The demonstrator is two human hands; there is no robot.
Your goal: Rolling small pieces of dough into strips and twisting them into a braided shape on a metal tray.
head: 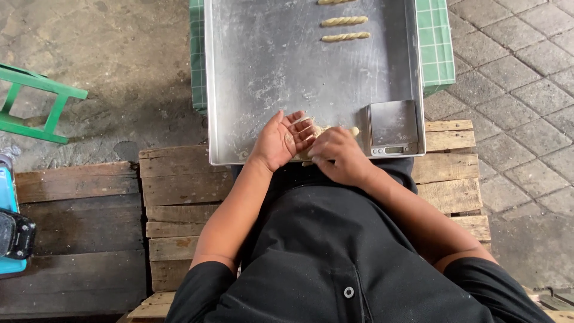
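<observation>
Left hand [280, 141]: palm up and fingers spread over the near edge of the metal tray [269, 72]; flour-dusted; the dough lies against its fingertips.
Right hand [338, 154]: curled, knuckles up, pressing on the dough piece [326, 130] from the other side; the 2 hands are together on it, not clamped hard as far as I can tell.
Dough piece: pale, mostly hidden between the hands, one end poking out toward the small scale [393, 127].
Finished twists [345, 36]: 3 in view at the far end of the tray, well apart from the hands.
Risk, rolling: uneven pressure could thin or snap the rope; the patchy flour may let it stick.
Risk, tray: it overhangs the wooden pallet table [179, 185]; a hard push could shift it.
Risk, scale: it sits just beside the right hand; a stray knuckle may nudge it.
</observation>
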